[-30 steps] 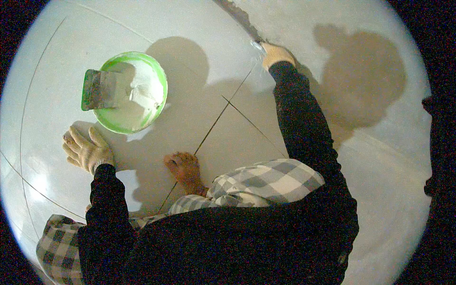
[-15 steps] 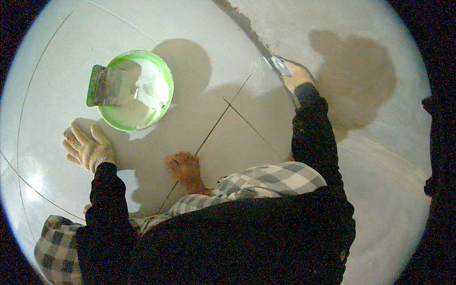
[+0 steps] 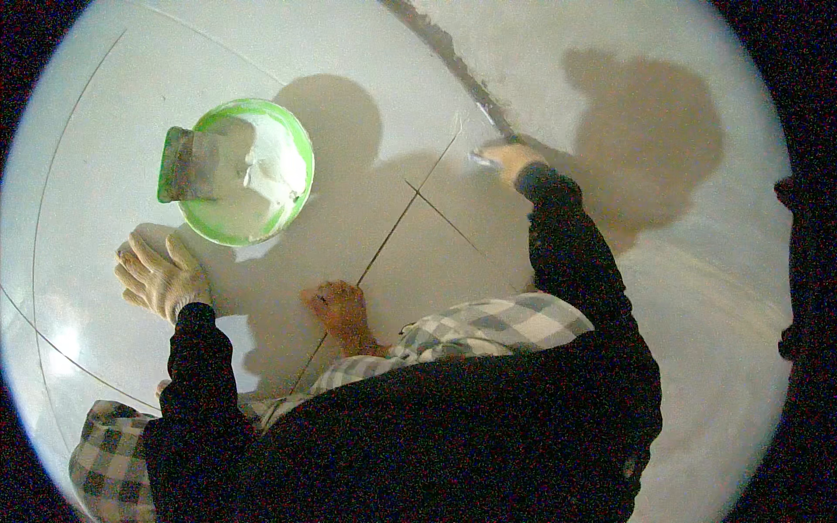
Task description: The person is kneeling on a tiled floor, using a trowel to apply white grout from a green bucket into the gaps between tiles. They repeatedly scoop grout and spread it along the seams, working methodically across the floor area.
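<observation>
My left hand (image 3: 163, 275), in a cream knitted glove, lies flat on the tiled floor (image 3: 331, 209) with its fingers spread, just below a round bucket (image 3: 307, 170). The bucket is green-rimmed and holds a white paste (image 3: 277, 166). Over its left rim rests a wide, dark-smeared spreader (image 3: 185, 166) with a green edge. My right hand (image 3: 514, 161), also gloved, is closed around a small scraper (image 3: 481, 159) whose pale blade is blurred. It is over the tile beside the dark, rough wall-side gap (image 3: 471, 83); the scraper's handle is hidden in the hand.
A plain grey wall (image 3: 663, 52) rises beyond the gap on the right. Thin dark tile joints (image 3: 391, 230) cross the floor. A bare foot (image 3: 338, 309) and checked trousers (image 3: 488, 327) are low in the middle. Shadows fall across floor and wall.
My right hand has drawn back from the gap, moving left and slightly down with the scraper. My left hand stays planted; the view has shifted slightly.
</observation>
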A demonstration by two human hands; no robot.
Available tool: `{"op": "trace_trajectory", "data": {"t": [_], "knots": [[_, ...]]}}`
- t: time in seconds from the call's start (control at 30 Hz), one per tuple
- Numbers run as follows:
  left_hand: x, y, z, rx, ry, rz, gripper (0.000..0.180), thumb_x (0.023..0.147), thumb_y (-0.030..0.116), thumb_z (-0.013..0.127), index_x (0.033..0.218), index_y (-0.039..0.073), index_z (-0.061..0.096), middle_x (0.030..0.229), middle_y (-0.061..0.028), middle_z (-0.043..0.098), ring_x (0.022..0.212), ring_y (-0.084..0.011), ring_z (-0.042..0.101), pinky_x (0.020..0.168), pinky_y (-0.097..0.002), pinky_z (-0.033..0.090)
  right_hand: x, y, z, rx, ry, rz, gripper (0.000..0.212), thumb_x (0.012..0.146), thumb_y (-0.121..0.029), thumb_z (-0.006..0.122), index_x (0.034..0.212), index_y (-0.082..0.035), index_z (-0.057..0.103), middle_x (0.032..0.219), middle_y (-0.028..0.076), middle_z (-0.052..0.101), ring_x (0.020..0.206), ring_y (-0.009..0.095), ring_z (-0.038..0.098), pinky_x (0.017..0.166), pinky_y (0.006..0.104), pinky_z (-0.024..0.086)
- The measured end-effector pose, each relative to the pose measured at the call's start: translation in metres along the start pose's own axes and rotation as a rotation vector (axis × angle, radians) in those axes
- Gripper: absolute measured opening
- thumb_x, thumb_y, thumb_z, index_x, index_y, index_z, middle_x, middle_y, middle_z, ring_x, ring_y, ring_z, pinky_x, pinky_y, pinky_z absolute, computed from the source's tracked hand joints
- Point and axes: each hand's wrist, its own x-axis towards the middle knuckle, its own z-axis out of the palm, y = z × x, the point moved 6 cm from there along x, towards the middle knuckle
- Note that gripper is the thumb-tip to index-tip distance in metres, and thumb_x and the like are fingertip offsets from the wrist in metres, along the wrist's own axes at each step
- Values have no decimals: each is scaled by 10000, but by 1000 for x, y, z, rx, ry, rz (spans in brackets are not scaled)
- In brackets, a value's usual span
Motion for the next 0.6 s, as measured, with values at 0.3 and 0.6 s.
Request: {"op": "trace_trajectory", "data": {"t": [0.3,0.6], "knots": [[-1,2,-1,-5,-13,-10,670,959,543,444,1511,182,325,1546,-129,334,1442,-364,245,1150,-597,179,-1,24,-28,511,458,364,526,794,-231,652,1308,-134,596,1162,188,675,1081,332,647,939,384,489],[1,4,-4,33,-46,-9,667,967,545,424,1520,189,312,1569,-111,297,1451,-359,230,1155,-593,170,1,-32,9,75,28,199,422,890,-158,539,1307,-127,594,1247,173,636,1169,344,593,986,429,466]]}}
